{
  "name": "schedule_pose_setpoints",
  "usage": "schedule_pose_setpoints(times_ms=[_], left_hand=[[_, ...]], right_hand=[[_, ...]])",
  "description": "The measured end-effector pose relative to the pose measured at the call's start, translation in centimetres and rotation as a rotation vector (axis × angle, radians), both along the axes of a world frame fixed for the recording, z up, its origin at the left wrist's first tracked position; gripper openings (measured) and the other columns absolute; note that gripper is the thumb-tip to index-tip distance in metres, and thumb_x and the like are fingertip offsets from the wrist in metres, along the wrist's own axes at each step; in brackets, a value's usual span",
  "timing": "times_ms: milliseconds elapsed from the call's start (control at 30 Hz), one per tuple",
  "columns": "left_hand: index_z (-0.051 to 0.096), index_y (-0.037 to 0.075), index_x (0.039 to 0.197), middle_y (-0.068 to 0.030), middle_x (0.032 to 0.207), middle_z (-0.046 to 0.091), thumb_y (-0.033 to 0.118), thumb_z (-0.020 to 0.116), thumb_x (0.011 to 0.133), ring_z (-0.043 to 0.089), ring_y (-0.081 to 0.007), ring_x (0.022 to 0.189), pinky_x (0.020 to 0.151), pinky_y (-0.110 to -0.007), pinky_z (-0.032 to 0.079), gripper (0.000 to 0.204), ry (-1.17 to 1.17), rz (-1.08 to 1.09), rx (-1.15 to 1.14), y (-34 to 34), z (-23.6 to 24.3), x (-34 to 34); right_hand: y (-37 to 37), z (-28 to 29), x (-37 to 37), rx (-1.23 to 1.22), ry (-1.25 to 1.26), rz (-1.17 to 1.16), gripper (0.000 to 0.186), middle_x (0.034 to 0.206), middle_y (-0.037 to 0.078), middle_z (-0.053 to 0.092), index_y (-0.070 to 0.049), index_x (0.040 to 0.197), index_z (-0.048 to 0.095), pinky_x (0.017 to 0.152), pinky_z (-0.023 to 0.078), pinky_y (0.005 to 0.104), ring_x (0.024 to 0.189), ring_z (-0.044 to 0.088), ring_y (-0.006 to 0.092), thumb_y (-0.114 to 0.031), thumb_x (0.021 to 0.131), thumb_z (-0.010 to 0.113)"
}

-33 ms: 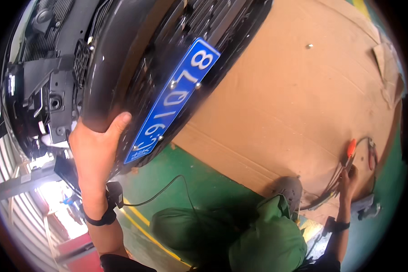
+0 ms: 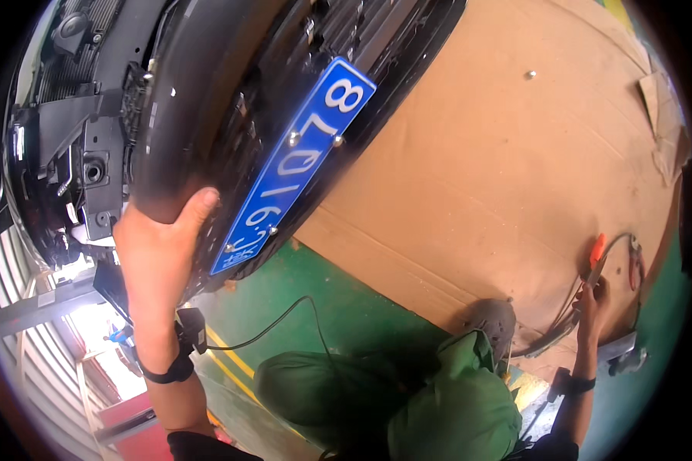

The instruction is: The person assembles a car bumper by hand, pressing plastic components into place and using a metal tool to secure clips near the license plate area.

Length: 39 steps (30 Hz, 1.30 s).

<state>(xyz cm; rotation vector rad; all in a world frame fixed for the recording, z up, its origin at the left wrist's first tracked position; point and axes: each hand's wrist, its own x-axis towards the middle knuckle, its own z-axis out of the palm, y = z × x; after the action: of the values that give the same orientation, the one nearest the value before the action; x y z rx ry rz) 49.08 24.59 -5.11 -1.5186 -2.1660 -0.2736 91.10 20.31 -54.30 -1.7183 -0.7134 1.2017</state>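
On the left, my left hand (image 2: 158, 242) is closed over the end of a dark car bumper (image 2: 169, 146), thumb on its outer face and fingers hidden behind. A blue licence plate (image 2: 294, 165) with several bolts is fixed to the bumper beside the thumb. At the lower right, my right hand (image 2: 594, 298) is closed on a slim dark tool (image 2: 591, 276) with an orange end (image 2: 598, 247). Its exact kind is unclear. Red-handled pliers (image 2: 635, 265) lie just beyond, next to a dark, curved cable or strip (image 2: 550, 338) on the cardboard.
A large cardboard sheet (image 2: 469, 184) covers the green floor (image 2: 300, 284), with a small metal piece (image 2: 530, 74) on it. Exposed car front parts (image 2: 92, 169) stand at the left. A thin cable (image 2: 292, 307) runs from my left wrist. A red cabinet (image 2: 134, 430) is at lower left.
The bumper's near end and my left hand have shifted very slightly left. My right hand remains at the tool in nearly the same place.
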Motion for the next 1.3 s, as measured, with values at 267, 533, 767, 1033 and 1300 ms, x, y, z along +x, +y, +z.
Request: schedule_pose_setpoints(times_ms=[267, 533, 767, 1033, 1300], left_hand=[[0.068, -0.006, 0.106, -0.0097, 0.094, 0.071, 0.041, 0.080, 0.085, 0.061, -0.0149, 0.088, 0.084, -0.029, 0.048, 0.052, -0.001, 0.109, 0.084, -1.9, 0.6, -6.3], [0.067, -0.007, 0.113, -0.0130, 0.103, 0.071, 0.040, 0.081, 0.083, 0.062, -0.0177, 0.095, 0.092, -0.030, 0.045, 0.058, 0.023, 0.011, 0.141, -0.2, -0.1, -10.8], [0.070, -0.006, 0.108, -0.0116, 0.100, 0.072, 0.035, 0.081, 0.082, 0.063, -0.0169, 0.091, 0.090, -0.029, 0.046, 0.051, 0.010, 0.075, 0.162, -0.6, -0.2, -11.4], [0.075, -0.002, 0.099, -0.0115, 0.088, 0.075, 0.030, 0.083, 0.079, 0.068, -0.0201, 0.080, 0.083, -0.033, 0.050, 0.038, -0.009, 0.109, 0.176, -1.8, 0.8, -11.4], [0.063, -0.004, 0.123, -0.0167, 0.117, 0.068, 0.035, 0.074, 0.090, 0.066, -0.0271, 0.103, 0.097, -0.035, 0.048, 0.052, 0.349, 0.401, 0.228, -14.8, 11.8, -5.3]], right_hand=[[9.4, 5.3, -16.3, 0.191, 0.279, 0.266, 0.038, 0.083, 0.004, 0.058, -0.002, 0.134, 0.050, 0.047, 0.040, 0.0224, 0.057, 0.052, 0.0078, -0.009, 0.097, 0.055], [12.9, 17.1, -27.7, 0.209, 0.753, 0.797, 0.031, 0.076, 0.006, 0.061, -0.001, 0.129, 0.053, 0.048, 0.042, 0.0235, 0.054, 0.053, 0.0098, -0.010, 0.100, 0.052], [14.8, 26.4, -36.9, 0.275, 0.963, 1.128, 0.025, 0.076, 0.003, 0.061, 0.004, 0.117, 0.058, 0.052, 0.046, 0.0244, 0.060, 0.058, 0.0094, -0.015, 0.103, 0.051], [12.6, 30.4, -41.6, 0.345, 1.031, 1.062, 0.029, 0.079, 0.003, 0.064, 0.004, 0.122, 0.056, 0.052, 0.047, 0.0224, 0.061, 0.058, 0.0077, -0.018, 0.104, 0.050], [5.2, 33.0, -38.3, 0.544, 1.154, 1.235, 0.041, 0.089, 0.012, 0.068, 0.003, 0.131, 0.050, 0.069, 0.055, 0.0328, 0.074, 0.067, 0.0174, -0.019, 0.097, 0.055]])
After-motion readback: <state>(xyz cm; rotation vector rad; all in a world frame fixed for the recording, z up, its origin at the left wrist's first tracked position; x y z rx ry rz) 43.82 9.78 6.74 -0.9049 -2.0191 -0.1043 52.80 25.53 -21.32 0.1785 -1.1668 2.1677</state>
